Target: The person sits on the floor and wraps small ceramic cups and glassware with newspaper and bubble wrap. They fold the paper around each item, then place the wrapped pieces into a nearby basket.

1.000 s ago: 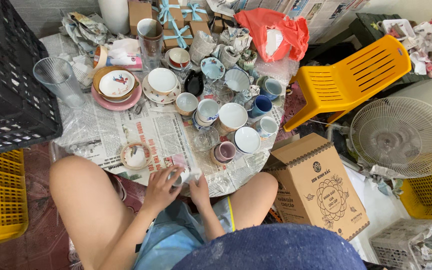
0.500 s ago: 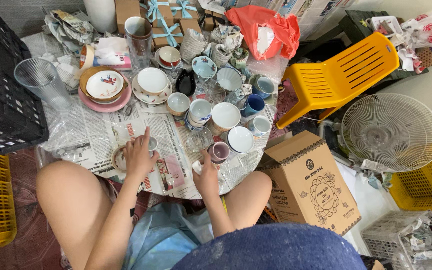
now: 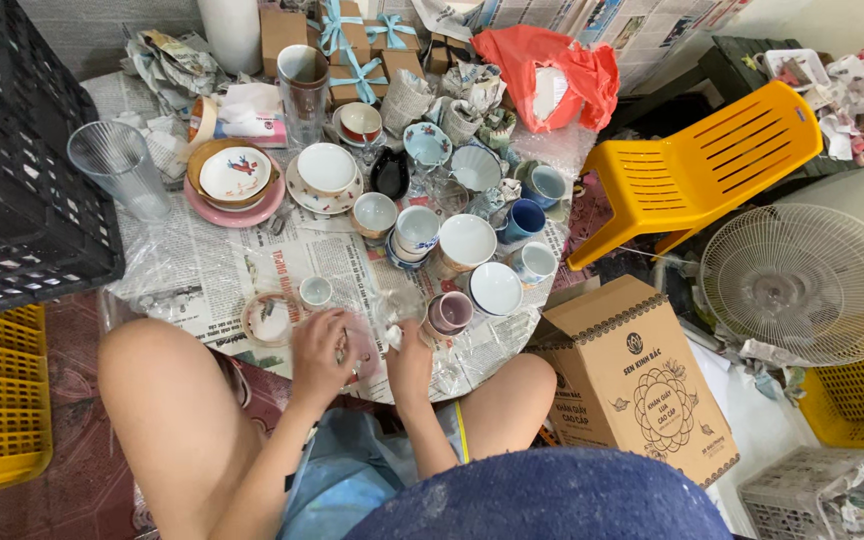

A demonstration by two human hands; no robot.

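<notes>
My left hand (image 3: pixel 320 352) rests empty on the table (image 3: pixel 202 270); my right hand (image 3: pixel 410 352) pinches a white cloth (image 3: pixel 393 335), glass cup (image 3: pixel 400 305) at twelve o'clock; I should steady it first.

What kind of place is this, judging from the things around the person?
Probably a home packing corner for crockery. Many cups and bowls stand on a newspaper-covered table, with ribbon-tied gift boxes behind and a cardboard carton beside it.

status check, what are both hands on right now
Left hand open over the newspaper, near small white cup. Right hand grips a white cloth beside clear glass. Crowded crockery behind.
</notes>
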